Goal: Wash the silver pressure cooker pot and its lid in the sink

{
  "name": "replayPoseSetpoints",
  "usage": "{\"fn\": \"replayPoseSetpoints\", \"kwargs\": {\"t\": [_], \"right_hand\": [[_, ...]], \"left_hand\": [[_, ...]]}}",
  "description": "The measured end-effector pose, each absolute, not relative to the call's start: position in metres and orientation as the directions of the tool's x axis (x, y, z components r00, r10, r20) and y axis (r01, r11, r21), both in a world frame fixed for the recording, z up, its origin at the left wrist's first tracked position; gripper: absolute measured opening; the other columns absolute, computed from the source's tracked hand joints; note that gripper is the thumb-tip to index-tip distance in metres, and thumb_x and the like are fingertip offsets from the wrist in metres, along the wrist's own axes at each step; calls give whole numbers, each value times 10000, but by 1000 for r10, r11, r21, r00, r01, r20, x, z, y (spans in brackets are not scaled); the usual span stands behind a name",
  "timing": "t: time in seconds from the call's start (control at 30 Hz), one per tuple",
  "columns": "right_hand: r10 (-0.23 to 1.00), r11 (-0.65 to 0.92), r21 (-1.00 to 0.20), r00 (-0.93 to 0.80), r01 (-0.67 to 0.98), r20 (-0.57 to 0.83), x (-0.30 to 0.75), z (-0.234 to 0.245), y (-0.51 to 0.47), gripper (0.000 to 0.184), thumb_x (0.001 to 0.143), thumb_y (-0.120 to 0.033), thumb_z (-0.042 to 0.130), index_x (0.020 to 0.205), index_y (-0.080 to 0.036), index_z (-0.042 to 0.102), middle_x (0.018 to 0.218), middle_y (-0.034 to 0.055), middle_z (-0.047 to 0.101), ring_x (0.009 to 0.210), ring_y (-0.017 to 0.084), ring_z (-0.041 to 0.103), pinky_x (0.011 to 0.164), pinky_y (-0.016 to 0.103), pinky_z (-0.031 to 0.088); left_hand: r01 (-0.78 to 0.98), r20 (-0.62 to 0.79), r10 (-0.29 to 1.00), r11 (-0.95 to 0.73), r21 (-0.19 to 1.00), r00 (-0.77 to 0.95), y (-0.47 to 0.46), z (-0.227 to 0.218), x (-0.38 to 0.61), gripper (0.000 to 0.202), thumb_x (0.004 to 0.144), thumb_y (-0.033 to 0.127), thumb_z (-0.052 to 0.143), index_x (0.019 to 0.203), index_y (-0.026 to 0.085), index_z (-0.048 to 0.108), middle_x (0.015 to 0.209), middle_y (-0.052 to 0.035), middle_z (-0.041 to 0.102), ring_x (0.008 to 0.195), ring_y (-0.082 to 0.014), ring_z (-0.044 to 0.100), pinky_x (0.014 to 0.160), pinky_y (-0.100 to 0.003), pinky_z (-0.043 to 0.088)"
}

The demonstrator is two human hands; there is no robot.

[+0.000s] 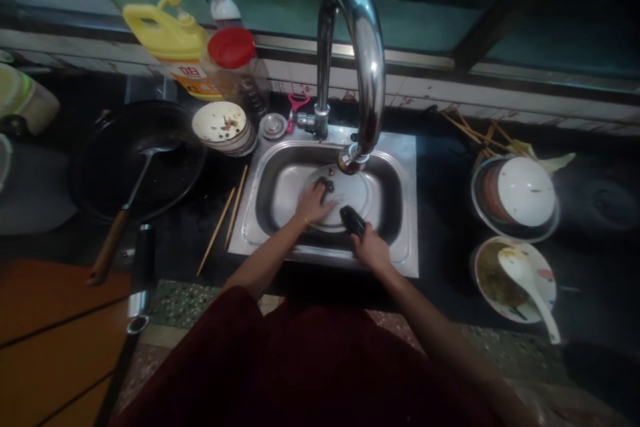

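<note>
In the steel sink (pixel 400 167) lies a round metal lid or pan (pixel 357 197) under the chrome tap (pixel 363 47). My left hand (pixel 313 203) rests on its left part, fingers closed on a small dark scrubber (pixel 326 184). Gripping the black handle (pixel 353 220) at the front edge of the lid is my right hand (pixel 373 250).
Left of the sink: a black wok (pixel 100 173) with a ladle (pixel 133 193), chopsticks (pixel 225 223), stacked dirty bowls (pixel 225 127), a yellow jug (pixel 170 33), a red-capped jar (pixel 235 63). Right: a basin of bowls (pixel 515 197), a dirty plate with spoon (pixel 515 273).
</note>
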State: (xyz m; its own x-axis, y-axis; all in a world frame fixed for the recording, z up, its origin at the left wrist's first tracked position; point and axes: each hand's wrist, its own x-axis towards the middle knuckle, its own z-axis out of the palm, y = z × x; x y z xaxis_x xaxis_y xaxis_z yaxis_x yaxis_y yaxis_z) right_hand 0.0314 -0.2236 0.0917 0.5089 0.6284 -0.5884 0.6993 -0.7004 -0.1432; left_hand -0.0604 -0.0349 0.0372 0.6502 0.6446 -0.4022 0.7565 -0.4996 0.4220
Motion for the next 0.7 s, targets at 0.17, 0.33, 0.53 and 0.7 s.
{"fn": "replayPoseSetpoints", "kwargs": {"t": [0.17, 0.33, 0.53, 0.7], "right_hand": [[617, -677, -212, 386, 705, -685, 4, 112, -217, 529, 947, -440, 367, 1311, -62, 429, 1082, 201, 682, 993, 282, 670, 814, 346, 481], [726, -593, -178, 426, 785, -540, 34, 113, -189, 477, 969, -402, 283, 1104, -123, 645, 1023, 185, 699, 1026, 278, 647, 874, 378, 475], [948, -256, -514, 108, 819, -300, 88, 54, -119, 482, 969, -271, 268, 1416, -205, 436, 1482, 50, 424, 1387, 178, 343, 1150, 434, 236], [864, -435, -325, 288, 840, -413, 88, 34, -121, 507, 981, -310, 293, 1474, -200, 342, 1545, 97, 300, 1438, 215, 237, 1146, 448, 224]], "left_hand": [[770, -487, 596, -505, 391, 638, -3, 52, -36, 616, 927, 586, 212, 1294, 247, 572, 1452, -39, 467, 1417, -289, 252, 1141, -509, 194], [621, -330, 528, -695, 361, 782, -28, 56, -23, 521, 908, 461, 400, 1331, 182, 522, 1445, -90, 465, 1395, -290, 281, 1133, -506, 214], [486, -277, 400, -753, 444, 874, -77, 53, -53, 658, 887, 386, 462, 1456, 83, 332, 1538, -166, 287, 1453, -293, 150, 1168, -470, 170], [662, -402, 529, -645, 382, 747, -123, 51, -75, 910, 798, 646, 507, 1517, 175, 208, 1578, -204, 113, 1451, -397, 61, 1124, -619, 126]]}}
